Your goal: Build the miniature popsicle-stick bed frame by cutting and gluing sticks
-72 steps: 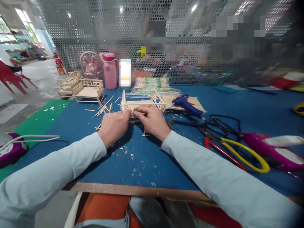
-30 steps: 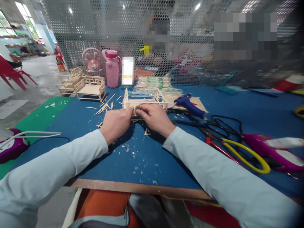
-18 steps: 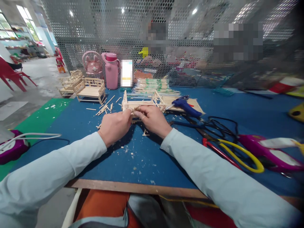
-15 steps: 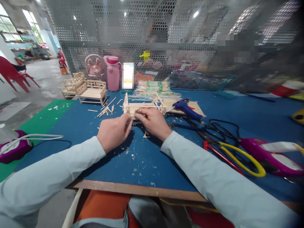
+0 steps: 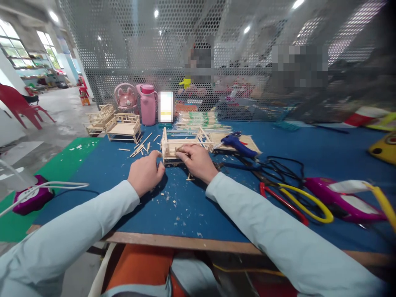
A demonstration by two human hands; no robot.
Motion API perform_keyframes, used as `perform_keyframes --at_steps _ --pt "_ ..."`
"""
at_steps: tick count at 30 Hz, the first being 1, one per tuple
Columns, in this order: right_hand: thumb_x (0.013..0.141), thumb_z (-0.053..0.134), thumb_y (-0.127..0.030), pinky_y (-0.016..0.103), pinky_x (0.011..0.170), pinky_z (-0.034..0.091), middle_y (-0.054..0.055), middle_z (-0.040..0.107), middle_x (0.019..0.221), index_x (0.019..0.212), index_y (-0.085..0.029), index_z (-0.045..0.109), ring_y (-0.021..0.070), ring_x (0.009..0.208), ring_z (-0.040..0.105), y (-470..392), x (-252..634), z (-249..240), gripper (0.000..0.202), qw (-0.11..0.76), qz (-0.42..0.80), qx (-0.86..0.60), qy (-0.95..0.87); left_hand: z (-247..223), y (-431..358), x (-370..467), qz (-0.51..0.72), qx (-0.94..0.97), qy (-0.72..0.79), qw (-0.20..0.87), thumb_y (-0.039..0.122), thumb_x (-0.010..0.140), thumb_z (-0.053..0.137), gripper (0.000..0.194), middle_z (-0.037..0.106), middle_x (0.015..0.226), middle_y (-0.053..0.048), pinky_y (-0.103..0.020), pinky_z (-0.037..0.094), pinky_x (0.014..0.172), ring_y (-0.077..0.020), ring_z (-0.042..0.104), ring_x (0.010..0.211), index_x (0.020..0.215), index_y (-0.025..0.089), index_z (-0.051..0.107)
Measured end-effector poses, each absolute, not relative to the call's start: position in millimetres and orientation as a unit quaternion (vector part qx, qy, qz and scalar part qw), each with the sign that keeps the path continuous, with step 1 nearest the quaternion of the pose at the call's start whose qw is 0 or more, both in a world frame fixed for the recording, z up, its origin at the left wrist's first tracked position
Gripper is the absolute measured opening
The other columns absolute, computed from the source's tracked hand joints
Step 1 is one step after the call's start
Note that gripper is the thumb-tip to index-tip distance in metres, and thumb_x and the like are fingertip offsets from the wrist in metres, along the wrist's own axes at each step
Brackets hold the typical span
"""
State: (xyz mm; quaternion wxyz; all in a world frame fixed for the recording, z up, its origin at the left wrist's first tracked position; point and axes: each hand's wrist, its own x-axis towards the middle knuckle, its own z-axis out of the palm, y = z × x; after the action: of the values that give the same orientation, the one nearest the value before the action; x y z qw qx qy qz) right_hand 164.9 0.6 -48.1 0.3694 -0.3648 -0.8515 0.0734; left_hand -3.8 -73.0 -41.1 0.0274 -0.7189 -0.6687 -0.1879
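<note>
In front of me stands a miniature bench [image 5: 170,156] built of thin wooden sticks, with raised ends and a slatted seat. My right hand [image 5: 199,161] reaches over its front side, thumb and fingertips pinched on a small wooden stick [image 5: 176,150]; whether that stick is fixed to the bench I cannot tell. Beside the bench's left end is my left hand [image 5: 146,173], its thumb and index finger apart with nothing between them. Loose stick pieces [image 5: 142,145] lie behind it. A blue glue gun [image 5: 238,144] rests right of the bench on a flat stick panel [image 5: 255,145].
Finished-looking miniature benches [image 5: 123,127] stand back left, near a pink bottle [image 5: 148,105] and a lit phone [image 5: 166,107]. Packs of sticks [image 5: 198,119] lie before the mesh screen. At right are cutters with red and yellow handles [image 5: 309,204], black cable and a purple power strip [image 5: 343,200].
My left hand has drawn back from the bench's left end and its finger and thumb have parted. My right hand stays at the bench. The view has shifted slightly.
</note>
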Motion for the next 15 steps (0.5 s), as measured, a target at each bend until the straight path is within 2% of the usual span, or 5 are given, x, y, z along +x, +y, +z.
perform_keyframes --at_steps 15 --pt "0.079 0.06 -0.025 0.034 0.082 0.045 0.008 0.07 0.083 0.078 -0.017 0.071 0.019 0.084 0.061 2.2 167.1 -57.8 0.014 0.409 0.036 -0.361 -0.837 -41.8 -74.8 -4.2 -0.213 -0.719 -0.661 0.034 0.026 0.084 0.042 0.03 0.069 0.078 -0.005 -0.03 0.046 0.063 -0.023 0.067 0.074 0.113 0.017 0.045"
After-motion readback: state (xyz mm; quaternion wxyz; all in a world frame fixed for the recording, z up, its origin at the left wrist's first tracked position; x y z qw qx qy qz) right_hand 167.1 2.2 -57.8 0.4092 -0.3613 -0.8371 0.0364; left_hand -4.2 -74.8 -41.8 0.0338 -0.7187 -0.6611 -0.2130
